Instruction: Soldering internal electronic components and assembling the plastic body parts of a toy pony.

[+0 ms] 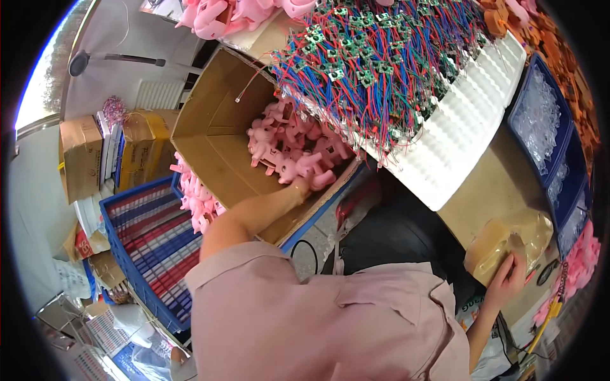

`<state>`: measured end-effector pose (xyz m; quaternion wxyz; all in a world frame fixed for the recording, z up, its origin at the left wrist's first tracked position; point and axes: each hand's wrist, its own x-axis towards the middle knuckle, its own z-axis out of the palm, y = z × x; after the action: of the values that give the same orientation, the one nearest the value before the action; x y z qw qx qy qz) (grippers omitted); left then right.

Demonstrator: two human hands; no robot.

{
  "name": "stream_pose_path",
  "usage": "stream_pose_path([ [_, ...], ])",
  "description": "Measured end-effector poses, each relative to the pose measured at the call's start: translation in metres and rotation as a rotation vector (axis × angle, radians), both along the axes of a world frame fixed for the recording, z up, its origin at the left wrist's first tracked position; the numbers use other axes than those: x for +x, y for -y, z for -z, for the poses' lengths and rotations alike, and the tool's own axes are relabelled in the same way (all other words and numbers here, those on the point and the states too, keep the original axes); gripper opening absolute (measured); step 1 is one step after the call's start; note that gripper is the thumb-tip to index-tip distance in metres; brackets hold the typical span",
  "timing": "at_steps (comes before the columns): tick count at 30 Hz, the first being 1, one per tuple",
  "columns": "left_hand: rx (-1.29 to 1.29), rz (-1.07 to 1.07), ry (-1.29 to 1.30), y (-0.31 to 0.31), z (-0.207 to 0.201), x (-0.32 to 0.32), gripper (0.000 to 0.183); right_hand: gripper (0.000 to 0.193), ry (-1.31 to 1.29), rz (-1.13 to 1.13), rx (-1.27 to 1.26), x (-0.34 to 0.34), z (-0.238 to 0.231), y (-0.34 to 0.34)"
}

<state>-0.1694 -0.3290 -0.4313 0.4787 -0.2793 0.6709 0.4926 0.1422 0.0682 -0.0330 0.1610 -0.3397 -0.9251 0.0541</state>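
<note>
My left hand reaches into an open cardboard box on the left. It is closed on a pink plastic animal-shaped toy piece, which covers most of its fingers. Beyond that piece, more pink toy pieces lie heaped in the box. Over at the right, my right hand rests against a tan block covered with clear film. Its fingers look stretched out along the block's near edge, partly hidden, and I see nothing gripped in them.
A white ribbed foam tray carries a pile of small green circuit boards with red and blue wires. Blue bins of clear plastic parts stand at the right. A blue crate sits left of the box.
</note>
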Motion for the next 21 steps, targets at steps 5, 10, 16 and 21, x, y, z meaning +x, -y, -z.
stream_pose_path([
  [5,-0.388,0.638,-0.393,0.047,0.040,0.013,0.060,0.013,-0.035,-0.005,-0.162,-0.002,0.012,-0.004],
  [10,-0.033,0.166,-0.896,-0.073,-0.170,-0.005,0.010,0.013,-0.021,0.035,-0.123,0.003,0.002,-0.002],
  [16,-0.131,0.652,-0.778,-0.087,-0.196,-0.024,0.009,0.010,-0.030,0.007,-0.106,-0.008,0.001,-0.001],
  [21,-0.214,1.051,-0.653,-0.102,-0.219,-0.043,0.009,0.011,-0.036,0.019,-0.105,-0.004,0.000,-0.002],
])
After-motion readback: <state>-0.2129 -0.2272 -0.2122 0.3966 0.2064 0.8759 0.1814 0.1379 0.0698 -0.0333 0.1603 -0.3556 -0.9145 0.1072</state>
